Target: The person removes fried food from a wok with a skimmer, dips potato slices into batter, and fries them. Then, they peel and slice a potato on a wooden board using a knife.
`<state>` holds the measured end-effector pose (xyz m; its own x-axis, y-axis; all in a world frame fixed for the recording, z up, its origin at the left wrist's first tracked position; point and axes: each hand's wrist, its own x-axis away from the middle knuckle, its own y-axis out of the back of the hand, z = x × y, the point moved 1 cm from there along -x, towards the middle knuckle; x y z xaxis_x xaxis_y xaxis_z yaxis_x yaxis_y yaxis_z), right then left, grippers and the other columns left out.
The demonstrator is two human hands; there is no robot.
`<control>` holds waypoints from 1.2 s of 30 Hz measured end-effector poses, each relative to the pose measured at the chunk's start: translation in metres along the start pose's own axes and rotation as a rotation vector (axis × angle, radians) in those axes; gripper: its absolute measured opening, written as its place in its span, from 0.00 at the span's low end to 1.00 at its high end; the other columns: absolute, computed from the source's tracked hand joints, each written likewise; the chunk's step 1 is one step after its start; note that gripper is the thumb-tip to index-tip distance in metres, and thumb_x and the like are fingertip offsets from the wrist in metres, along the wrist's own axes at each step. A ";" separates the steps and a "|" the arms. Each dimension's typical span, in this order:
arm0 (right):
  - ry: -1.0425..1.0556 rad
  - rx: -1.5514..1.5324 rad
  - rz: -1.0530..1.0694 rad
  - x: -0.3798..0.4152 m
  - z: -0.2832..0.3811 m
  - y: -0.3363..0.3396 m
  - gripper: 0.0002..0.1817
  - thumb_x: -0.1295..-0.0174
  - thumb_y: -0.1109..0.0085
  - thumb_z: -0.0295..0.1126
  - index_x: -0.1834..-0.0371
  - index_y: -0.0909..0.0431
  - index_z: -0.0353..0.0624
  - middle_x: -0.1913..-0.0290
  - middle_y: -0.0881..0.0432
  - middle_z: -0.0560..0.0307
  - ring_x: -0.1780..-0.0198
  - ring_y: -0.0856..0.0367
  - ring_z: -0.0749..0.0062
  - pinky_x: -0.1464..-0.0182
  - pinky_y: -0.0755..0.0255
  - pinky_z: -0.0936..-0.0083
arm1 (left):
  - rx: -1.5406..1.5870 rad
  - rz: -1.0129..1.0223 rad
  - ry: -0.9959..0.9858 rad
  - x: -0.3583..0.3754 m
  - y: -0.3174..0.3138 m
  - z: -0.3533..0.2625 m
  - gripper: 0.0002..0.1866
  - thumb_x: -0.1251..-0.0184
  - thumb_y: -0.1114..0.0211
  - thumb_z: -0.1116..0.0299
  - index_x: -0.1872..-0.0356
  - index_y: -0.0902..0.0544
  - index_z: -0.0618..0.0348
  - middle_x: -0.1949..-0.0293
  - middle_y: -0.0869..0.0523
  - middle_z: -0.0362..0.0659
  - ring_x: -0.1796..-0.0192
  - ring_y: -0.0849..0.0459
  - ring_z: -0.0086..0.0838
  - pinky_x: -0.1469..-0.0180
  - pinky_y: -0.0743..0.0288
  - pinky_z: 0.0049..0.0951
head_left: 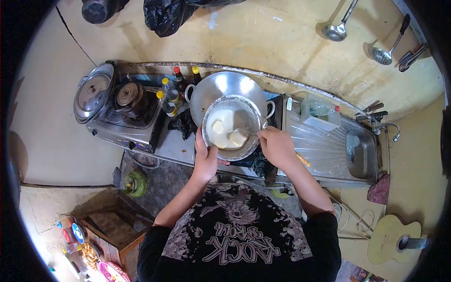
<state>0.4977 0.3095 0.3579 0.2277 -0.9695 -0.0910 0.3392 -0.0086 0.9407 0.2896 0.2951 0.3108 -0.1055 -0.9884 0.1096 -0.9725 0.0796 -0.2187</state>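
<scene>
A metal bowl [257, 113] is tilted in front of my chest, with white batter or liquid [224, 115] and pale pieces [218, 127] inside. My left hand [205, 157] grips its lower left rim, thumb on the edge. At the bowl's right side, my right hand [276, 144] is closed round the thin handle of a utensil whose end lies among the pale pieces. Behind the bowl and partly hidden by it is a large two-handled wok [211, 87].
Left of the wok stand bottles [167, 89] with yellow and red caps, a dark pot [131, 98] on a stove [124, 131] and a lidded pan [93, 91]. To the right are a sink [364, 155] and a white container [320, 117]. Ladles [334, 32] hang on the wall.
</scene>
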 end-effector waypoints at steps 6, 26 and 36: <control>0.043 -0.212 -0.018 0.005 0.007 0.005 0.07 0.43 0.46 0.30 0.67 0.20 0.42 0.67 0.20 0.50 0.65 0.21 0.53 0.64 0.27 0.64 | 0.026 -0.012 -0.002 -0.001 0.002 -0.003 0.36 0.42 0.63 0.83 0.32 0.62 0.53 0.38 0.41 0.54 0.51 0.21 0.42 0.72 0.15 0.28; -0.072 -0.566 0.012 -0.002 -0.020 -0.013 0.08 0.43 0.44 0.29 0.65 0.19 0.37 0.68 0.18 0.50 0.68 0.19 0.61 0.65 0.27 0.73 | 0.027 -0.007 0.018 -0.004 0.007 -0.001 0.36 0.39 0.60 0.79 0.32 0.65 0.47 0.40 0.37 0.54 0.56 0.18 0.42 0.71 0.15 0.32; 0.139 0.210 -0.338 -0.011 0.007 -0.002 0.08 0.48 0.44 0.26 0.64 0.20 0.44 0.71 0.25 0.53 0.71 0.21 0.59 0.71 0.28 0.66 | 0.003 -0.022 -0.015 -0.001 0.004 -0.011 0.35 0.41 0.61 0.82 0.32 0.60 0.53 0.39 0.39 0.53 0.53 0.20 0.41 0.74 0.15 0.28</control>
<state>0.4884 0.3190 0.3594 0.2610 -0.8615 -0.4356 0.2258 -0.3843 0.8952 0.2835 0.2981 0.3208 -0.0813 -0.9917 0.1000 -0.9739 0.0578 -0.2193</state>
